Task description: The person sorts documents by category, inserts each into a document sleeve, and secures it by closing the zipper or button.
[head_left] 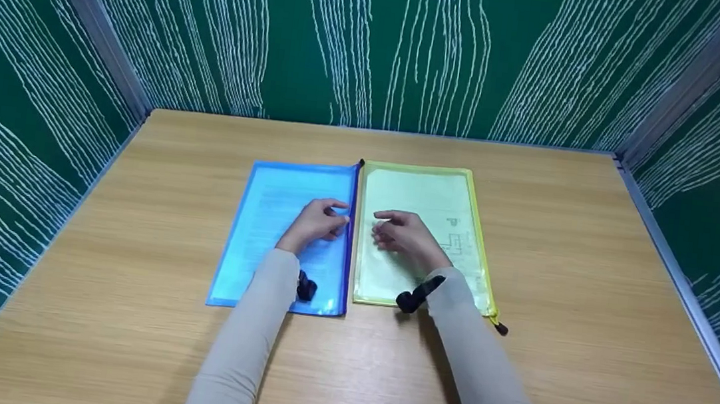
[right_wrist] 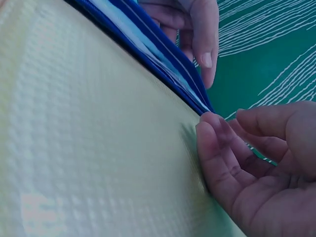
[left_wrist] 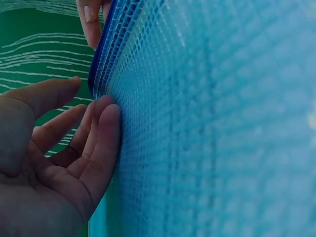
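Note:
A blue mesh zip pouch lies flat on the table with a printed sheet showing faintly inside. Beside it, on the right, lies a yellow-green zip pouch holding a sheet with dark printed shapes. My left hand is over the blue pouch next to its dark blue zip edge, fingers loosely bent, nothing gripped. Over the yellow pouch's left part is my right hand, also loosely bent with nothing in it. The wrist views show the lower fingers of each hand right at the pouch surfaces.
Both pouches rest on a wooden table. Green walls with white wavy lines stand along the back and sides. A black zip pull sticks out at the yellow pouch's lower right corner. Each wrist carries a small black camera.

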Demonstrator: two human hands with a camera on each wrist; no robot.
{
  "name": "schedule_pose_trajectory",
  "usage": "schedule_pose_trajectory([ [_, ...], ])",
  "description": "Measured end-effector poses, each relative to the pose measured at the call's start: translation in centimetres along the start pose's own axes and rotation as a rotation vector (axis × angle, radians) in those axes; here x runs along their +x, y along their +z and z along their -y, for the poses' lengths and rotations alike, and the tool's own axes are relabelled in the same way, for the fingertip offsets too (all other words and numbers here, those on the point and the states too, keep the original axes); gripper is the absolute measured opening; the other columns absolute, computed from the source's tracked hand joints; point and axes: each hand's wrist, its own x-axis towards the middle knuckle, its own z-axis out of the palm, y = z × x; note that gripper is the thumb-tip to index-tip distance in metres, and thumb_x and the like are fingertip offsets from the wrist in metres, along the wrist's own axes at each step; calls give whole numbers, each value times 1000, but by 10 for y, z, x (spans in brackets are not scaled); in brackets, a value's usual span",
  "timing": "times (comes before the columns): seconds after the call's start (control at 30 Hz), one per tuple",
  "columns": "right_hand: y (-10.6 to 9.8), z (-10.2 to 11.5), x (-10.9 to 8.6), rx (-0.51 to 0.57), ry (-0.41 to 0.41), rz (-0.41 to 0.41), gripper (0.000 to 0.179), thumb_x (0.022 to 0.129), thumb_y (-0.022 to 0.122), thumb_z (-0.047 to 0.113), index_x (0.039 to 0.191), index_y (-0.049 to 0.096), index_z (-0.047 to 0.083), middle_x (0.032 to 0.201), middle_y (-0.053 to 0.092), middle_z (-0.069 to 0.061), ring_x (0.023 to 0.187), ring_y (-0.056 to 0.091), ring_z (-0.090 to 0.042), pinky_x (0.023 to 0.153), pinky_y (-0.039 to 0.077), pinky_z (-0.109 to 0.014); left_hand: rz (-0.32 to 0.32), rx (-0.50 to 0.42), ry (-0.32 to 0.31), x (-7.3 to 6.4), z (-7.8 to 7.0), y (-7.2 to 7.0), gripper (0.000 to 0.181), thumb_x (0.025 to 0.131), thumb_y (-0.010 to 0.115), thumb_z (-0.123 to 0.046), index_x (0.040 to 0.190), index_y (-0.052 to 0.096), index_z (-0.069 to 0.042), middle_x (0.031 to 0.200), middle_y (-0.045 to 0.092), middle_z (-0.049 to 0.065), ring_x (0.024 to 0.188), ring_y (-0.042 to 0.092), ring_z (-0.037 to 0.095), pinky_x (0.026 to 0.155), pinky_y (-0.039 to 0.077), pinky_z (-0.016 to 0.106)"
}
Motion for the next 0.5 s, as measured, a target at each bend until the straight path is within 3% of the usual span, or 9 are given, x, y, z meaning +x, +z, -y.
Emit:
schedule_pose_trajectory([
  [0.13, -8, 0, 2, -37, -12, -16, 37, 95, 53, 8, 131, 55, 2, 103, 65, -13, 80, 65, -15, 74, 57, -26, -57, 150, 92, 4, -1, -6, 39, 95, 60, -20, 131, 58, -8, 115, 63, 12, 98, 62, 23, 80, 54, 33],
  [0.23, -14, 3, 3, -81, -23, -29, 36, 95, 53, 9, 130, 55, 3, 107, 65, -15, 84, 65, -17, 78, 57, -27, -72, 235, 135, 8, -2, -11, 42, 95, 60, -21, 135, 55, -8, 129, 59, 13, 120, 55, 27, 97, 48, 38],
  [0.37, -19, 7, 5, -170, -41, -43, 36, 95, 54, 12, 130, 56, 3, 110, 65, -16, 88, 65, -18, 81, 55, -29, -55, 359, 155, 13, -4, -15, 52, 96, 57, -25, 144, 44, -9, 148, 43, 14, 139, 38, 29, 114, 33, 42],
  [0.5, -22, 11, 10, -276, -58, -51, 36, 96, 54, 15, 131, 57, 5, 112, 65, -15, 90, 64, -19, 82, 55, -30, -46, 532, 144, 17, -5, -15, 61, 99, 52, -35, 152, 29, -14, 159, 23, 11, 149, 15, 30, 121, 14, 47],
])
